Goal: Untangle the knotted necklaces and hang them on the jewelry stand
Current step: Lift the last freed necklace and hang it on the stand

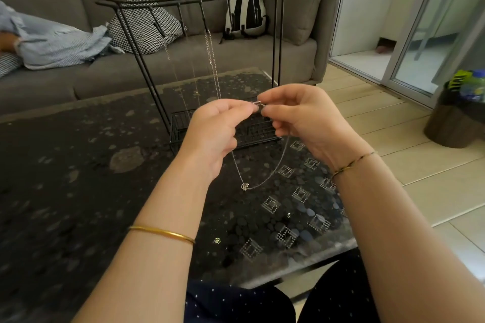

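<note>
We pinch the clasp ends of a silver necklace [244, 186] between our left hand [215, 136] and right hand [301, 118], just in front of the stand [183, 0] on the table [78, 165]. Its loop dangles free, seemingly unknotted. A few chains [213, 60] already hang on the far bar, so this one still needs hanging.

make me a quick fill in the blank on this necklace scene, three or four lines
1. The left hand and right hand pinch the ends of a silver necklace, whose pendant hangs ____ the hands.
2. The jewelry stand behind the hands is coloured ____.
3. The gold bangle sits on the ____ wrist.
4. The backpack rests on the grey sofa, to the ____ of the checked cushion.
Missing words: below; black; left; right.
</note>
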Available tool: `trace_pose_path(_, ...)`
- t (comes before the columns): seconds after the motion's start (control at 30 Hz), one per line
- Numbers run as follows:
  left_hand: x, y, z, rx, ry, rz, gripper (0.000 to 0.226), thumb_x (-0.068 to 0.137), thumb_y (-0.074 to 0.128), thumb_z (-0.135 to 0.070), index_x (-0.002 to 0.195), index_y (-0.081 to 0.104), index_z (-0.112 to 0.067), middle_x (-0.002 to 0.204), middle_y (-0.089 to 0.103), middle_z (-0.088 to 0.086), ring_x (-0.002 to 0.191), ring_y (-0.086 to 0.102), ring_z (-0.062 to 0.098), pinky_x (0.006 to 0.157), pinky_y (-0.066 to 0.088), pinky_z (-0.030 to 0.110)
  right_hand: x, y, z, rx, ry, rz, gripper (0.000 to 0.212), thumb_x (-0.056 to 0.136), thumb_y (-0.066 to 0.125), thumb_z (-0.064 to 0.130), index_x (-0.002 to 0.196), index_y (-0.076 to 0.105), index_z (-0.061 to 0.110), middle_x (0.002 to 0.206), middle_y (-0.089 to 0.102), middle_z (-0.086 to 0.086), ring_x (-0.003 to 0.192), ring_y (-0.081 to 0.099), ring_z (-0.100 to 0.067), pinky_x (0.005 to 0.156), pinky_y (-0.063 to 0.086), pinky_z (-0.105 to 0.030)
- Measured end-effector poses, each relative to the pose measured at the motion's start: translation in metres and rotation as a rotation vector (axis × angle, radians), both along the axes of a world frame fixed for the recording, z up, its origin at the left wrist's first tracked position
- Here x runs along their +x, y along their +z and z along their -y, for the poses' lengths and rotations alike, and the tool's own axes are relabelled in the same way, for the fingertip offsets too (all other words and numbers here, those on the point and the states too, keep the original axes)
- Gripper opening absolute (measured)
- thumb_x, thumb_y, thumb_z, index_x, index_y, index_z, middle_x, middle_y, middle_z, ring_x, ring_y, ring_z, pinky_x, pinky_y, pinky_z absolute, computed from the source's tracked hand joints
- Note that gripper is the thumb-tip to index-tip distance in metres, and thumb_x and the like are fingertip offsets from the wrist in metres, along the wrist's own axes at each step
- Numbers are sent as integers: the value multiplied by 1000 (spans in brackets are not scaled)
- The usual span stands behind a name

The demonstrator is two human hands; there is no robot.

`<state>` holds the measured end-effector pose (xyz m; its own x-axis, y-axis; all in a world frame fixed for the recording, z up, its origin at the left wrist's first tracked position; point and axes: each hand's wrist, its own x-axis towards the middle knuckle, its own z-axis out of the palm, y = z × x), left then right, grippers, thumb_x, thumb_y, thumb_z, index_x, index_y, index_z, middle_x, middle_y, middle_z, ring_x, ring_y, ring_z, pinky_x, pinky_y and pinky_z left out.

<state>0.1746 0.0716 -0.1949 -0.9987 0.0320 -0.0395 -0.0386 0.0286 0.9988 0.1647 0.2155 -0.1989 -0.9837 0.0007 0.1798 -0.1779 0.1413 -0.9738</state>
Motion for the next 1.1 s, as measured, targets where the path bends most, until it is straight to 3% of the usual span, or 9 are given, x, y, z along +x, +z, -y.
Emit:
trace_pose_path(0.27,6,5,2,-22,77,-23,13,92,61,-18,86,73,-22,52,52,-16,55,43,8,51,42,24,0,-2,-2,64,-93,-21,10,83,66,5,84,69,14,66,57,1,49,42,-5,49,39,-17)
trace_pose_path(0.33,7,5,1,-20,94,-29,13,92,61,-17,90,73,-22,72,68,-1,92,34,6,82,53,46,-1,-2,-3,122,-101,-72,14,79,69,3,84,69,16,63,52,6,51,42,-3,53,39,-16)
trace_pose_path(0.37,8,6,0,-23,112,-39,13,92,61,-17,92,73,-22,88,71,9,122,47,42,90,49,50,-1,-3,-3,151,-108,-95,17,78,69,1,85,68,16,62,51,7,52,43,-1,56,41,-15)
trace_pose_path(0.47,9,7,2,-2,135,-81,14,92,61,-16,94,73,-23,68,60,-6,68,50,18,56,41,27,-1,-4,-4,206,-149,-150,20,77,70,0,88,67,16,62,51,8,52,44,1,60,44,-13)
trace_pose_path(0.6,9,6,2,18,145,-86,15,93,59,-19,91,73,-26,109,64,23,111,52,47,55,31,21,0,-2,-3,187,-160,-172,11,77,73,7,82,69,16,61,49,9,53,42,-1,58,41,-16)
trace_pose_path(0.7,8,4,1,29,127,-92,17,96,56,-21,93,73,-25,100,68,16,115,52,39,52,31,20,1,-1,-2,164,-153,-167,8,78,73,12,74,69,19,49,49,17,48,41,3,53,36,-11)
trace_pose_path(0.73,8,4,0,31,112,-95,17,96,56,-21,93,72,-24,82,67,2,81,38,7,51,31,20,1,0,-1,165,-149,-166,9,79,73,13,73,69,20,48,52,18,49,43,4,53,38,-11)
trace_pose_path(0.8,6,3,0,34,98,-92,18,96,55,-20,92,72,-23,64,53,-13,58,42,8,49,31,19,2,0,1,143,-132,-158,8,81,71,15,74,70,21,61,61,15,58,51,2,61,45,-15)
trace_pose_path(1.1,1,2,-2,149,70,-148,17,96,52,-12,87,66,-15,79,59,-2,59,46,6,47,34,17,6,1,8,-55,146,168,26,99,41,20,99,65,11,38,38,6,33,19,-7,35,13,-15)
